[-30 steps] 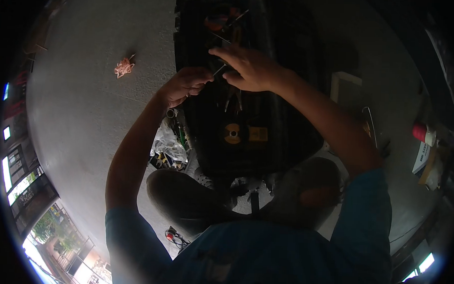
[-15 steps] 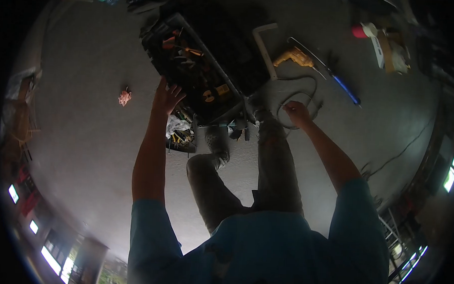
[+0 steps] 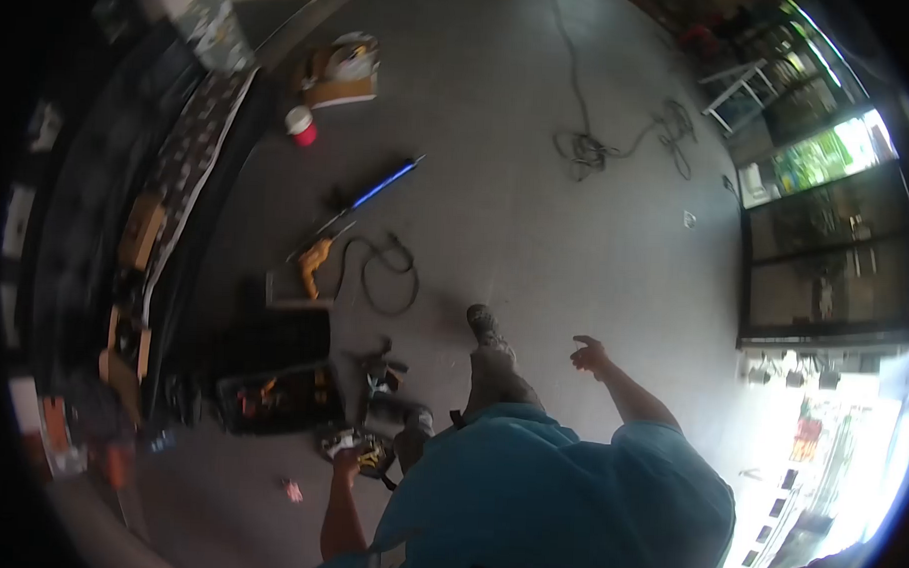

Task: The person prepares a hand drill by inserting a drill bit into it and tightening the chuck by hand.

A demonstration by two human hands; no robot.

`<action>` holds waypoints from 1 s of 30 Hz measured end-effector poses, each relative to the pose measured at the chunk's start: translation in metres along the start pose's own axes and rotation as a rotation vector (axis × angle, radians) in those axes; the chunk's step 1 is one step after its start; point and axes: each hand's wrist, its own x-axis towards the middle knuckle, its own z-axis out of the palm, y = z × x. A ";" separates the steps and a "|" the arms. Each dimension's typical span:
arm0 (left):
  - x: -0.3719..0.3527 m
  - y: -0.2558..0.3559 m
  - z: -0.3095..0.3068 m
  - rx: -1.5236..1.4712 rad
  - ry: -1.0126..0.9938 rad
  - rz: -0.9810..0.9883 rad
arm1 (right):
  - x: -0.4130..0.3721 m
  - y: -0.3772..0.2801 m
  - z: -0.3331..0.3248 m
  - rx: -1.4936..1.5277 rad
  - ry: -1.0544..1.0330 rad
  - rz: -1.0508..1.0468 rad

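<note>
My left hand (image 3: 346,465) is low at the near edge of a small tray of hand tools (image 3: 368,453), overlapping its rim; its fingers are blurred and partly hidden. Beyond the tray, a black toolbox (image 3: 335,405) lies open with orange-handled and yellow tools inside. Out to the right, my right hand (image 3: 589,357) hangs over the grey floor with its fingers apart and nothing in them. My boot (image 3: 483,323) is planted to the left of that hand. Farther off lies a yellow corded drill (image 3: 315,267), its dark cord (image 3: 415,288) looped beside it.
A long blue-handled tool (image 3: 383,186) lies past the drill. Behind it are a red and white cup (image 3: 301,126) and a cardboard box (image 3: 343,92). A tangled cable (image 3: 585,153) crosses the far floor. Glass cabinets (image 3: 831,262) line the right; a pink bundle (image 3: 292,491) sits left of my arm.
The view has swung to the right. My left hand has gone from the toolbox edge to the small tool tray. My right hand has left the cord area and its fingers have spread.
</note>
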 end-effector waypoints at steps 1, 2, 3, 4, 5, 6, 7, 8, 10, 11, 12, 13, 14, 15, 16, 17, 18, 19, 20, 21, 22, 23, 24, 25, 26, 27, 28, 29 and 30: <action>-0.001 0.018 0.020 0.128 -0.023 0.079 | 0.001 0.025 -0.023 0.012 0.007 0.041; 0.019 0.024 0.042 -0.082 -0.004 -0.111 | 0.006 0.050 -0.045 0.055 0.032 0.094; 0.050 0.064 0.042 -0.204 -0.339 -0.169 | 0.017 0.068 -0.065 0.088 0.040 0.146; 0.075 0.106 0.044 -0.289 -0.672 -0.250 | 0.032 0.080 -0.090 0.152 0.081 0.176; 0.085 0.153 0.060 0.005 -0.619 -0.028 | 0.044 0.092 -0.111 0.206 0.101 0.217; 0.096 0.201 0.086 0.277 -0.556 0.205 | 0.051 0.088 -0.139 0.352 0.175 0.242; 0.105 0.251 0.115 0.537 -0.479 0.442 | 0.086 0.088 -0.181 0.393 0.192 0.226; 0.105 0.282 0.133 0.798 -0.396 0.653 | 0.133 0.116 -0.212 0.351 0.219 0.069; 0.090 0.359 0.160 0.483 -0.194 0.334 | 0.174 0.136 -0.248 0.507 0.257 -0.127; 0.084 0.403 0.181 0.342 -0.130 0.286 | 0.179 0.099 -0.295 0.684 0.292 -0.140; 0.082 0.443 0.199 0.278 -0.093 0.295 | 0.184 0.062 -0.341 0.859 0.328 -0.160; 0.083 0.481 0.214 0.240 -0.074 0.319 | 0.160 0.002 -0.377 1.027 0.351 -0.105; 0.082 0.518 0.230 0.218 -0.060 0.349 | 0.183 -0.019 -0.414 1.152 0.275 -0.262; 0.082 0.553 0.246 0.209 -0.056 0.373 | 0.214 -0.034 -0.451 1.273 0.195 -0.422; 0.082 0.585 0.260 0.215 -0.052 0.387 | 0.284 -0.040 -0.491 1.096 0.190 -0.671; 0.083 0.611 0.272 0.234 -0.047 0.387 | 0.308 -0.067 -0.531 1.148 0.111 -0.790; 0.088 0.638 0.282 0.255 -0.049 0.386 | 0.331 -0.095 -0.572 1.200 0.018 -0.904; 0.099 0.663 0.291 0.289 -0.057 0.375 | 0.311 -0.151 -0.610 1.484 -0.162 -0.891; 0.112 0.688 0.302 0.321 -0.063 0.360 | 0.330 -0.186 -0.650 1.186 0.097 -1.056; 0.124 0.715 0.313 0.358 -0.067 0.341 | 0.338 -0.226 -0.686 1.152 0.208 -1.036; 0.139 0.744 0.327 0.394 -0.072 0.319 | 0.344 -0.267 -0.722 1.115 0.317 -1.008; 0.153 0.773 0.341 0.424 -0.082 0.294 | 0.333 -0.313 -0.757 1.357 0.278 -0.826; 0.167 0.806 0.354 0.456 -0.084 0.275 | 0.343 -0.346 -0.800 1.289 0.247 -0.910; 0.179 0.840 0.368 0.488 -0.089 0.263 | 0.360 -0.372 -0.835 1.226 0.215 -0.979; 0.192 0.881 0.385 0.515 -0.097 0.261 | 0.377 -0.398 -0.873 1.231 0.228 -0.983; 0.205 0.924 0.403 0.543 -0.108 0.266 | 0.393 -0.422 -0.908 0.911 0.479 -1.151; 0.215 0.971 0.424 0.565 -0.117 0.281 | 0.403 -0.440 -0.938 0.728 0.596 -1.218; 0.223 1.019 0.445 0.584 -0.124 0.306 | 0.410 -0.459 -0.966 0.554 0.725 -1.274; 0.231 1.071 0.470 0.591 -0.128 0.332 | 0.412 -0.475 -0.996 0.302 0.910 -1.309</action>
